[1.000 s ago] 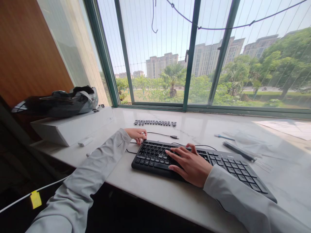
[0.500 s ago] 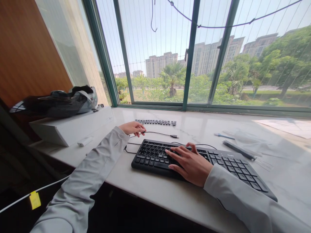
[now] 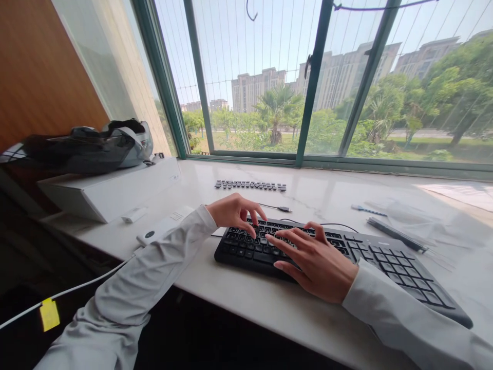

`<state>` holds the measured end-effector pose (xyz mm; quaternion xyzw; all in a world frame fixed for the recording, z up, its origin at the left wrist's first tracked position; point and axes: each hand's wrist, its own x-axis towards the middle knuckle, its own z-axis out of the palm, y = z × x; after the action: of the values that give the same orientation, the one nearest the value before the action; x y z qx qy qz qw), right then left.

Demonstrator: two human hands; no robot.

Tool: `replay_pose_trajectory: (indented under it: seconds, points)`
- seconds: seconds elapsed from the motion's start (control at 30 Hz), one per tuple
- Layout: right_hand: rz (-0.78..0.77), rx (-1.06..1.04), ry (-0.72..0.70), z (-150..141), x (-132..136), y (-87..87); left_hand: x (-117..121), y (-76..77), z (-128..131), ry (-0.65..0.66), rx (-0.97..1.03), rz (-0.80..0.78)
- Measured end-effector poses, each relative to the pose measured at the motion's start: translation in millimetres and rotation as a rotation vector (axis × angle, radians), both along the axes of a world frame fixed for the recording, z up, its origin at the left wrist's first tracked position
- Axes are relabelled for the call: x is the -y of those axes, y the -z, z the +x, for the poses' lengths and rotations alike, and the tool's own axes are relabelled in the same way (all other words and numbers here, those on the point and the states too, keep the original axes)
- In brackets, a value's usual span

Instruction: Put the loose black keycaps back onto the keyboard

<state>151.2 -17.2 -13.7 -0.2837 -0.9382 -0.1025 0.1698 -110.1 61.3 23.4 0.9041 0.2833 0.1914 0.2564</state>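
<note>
A black keyboard [image 3: 265, 267] lies slantwise on the white marbled counter. Many of its main key positions show bare sockets, while the number pad at the right is fitted with keys. My left hand [image 3: 235, 211] is bent over the upper left of the keys, thumb and fingers curled together. Between the fingertips is a small dark thing, too small to name. My right hand [image 3: 314, 259] rests palm down across the middle of the keyboard, fingers spread and holding nothing. Behind them, loose black keycaps [image 3: 250, 185] stand in rows on the counter.
A black USB plug [image 3: 284, 209] on a cable lies behind the keyboard. To the right are a blue-handled brush [image 3: 367, 210], a dark strip [image 3: 396, 234] and clear plastic. At left, a white box [image 3: 111, 192] bears a dark bag [image 3: 96, 146]; near it runs a white power strip [image 3: 150, 235].
My left hand has moved from behind the keyboard's left corner, first back by the cable, then right and over the keys. My right hand has stayed on the keyboard. The view has tilted down slightly.
</note>
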Motion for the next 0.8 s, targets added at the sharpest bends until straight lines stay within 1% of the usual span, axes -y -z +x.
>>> replay_pose_trajectory:
  seconds: [0.1,0.23,0.3,0.47,0.63,0.8]
  points:
    - [0.003,-0.002,-0.009,2.2,0.0,0.2,0.4,3.3,1.6,0.012,-0.015,0.036]
    - [0.004,-0.016,-0.015,3.5,-2.4,-1.3,-2.2,6.8,3.1,0.056,-0.047,0.025]
    - [0.015,-0.017,-0.013,1.2,-4.4,-3.0,-4.3,8.9,3.3,0.083,-0.05,-0.01]
    - [0.045,-0.009,-0.013,-10.3,-11.6,-6.4,-7.0,12.1,0.2,0.069,-0.063,-0.203]
    - [0.048,-0.037,0.005,-16.1,-17.4,-3.3,-6.6,9.9,-4.7,0.127,-0.055,-0.264]
    - [0.038,-0.049,-0.005,-14.6,-17.4,-0.3,-4.3,7.2,-5.0,0.147,-0.043,-0.266]
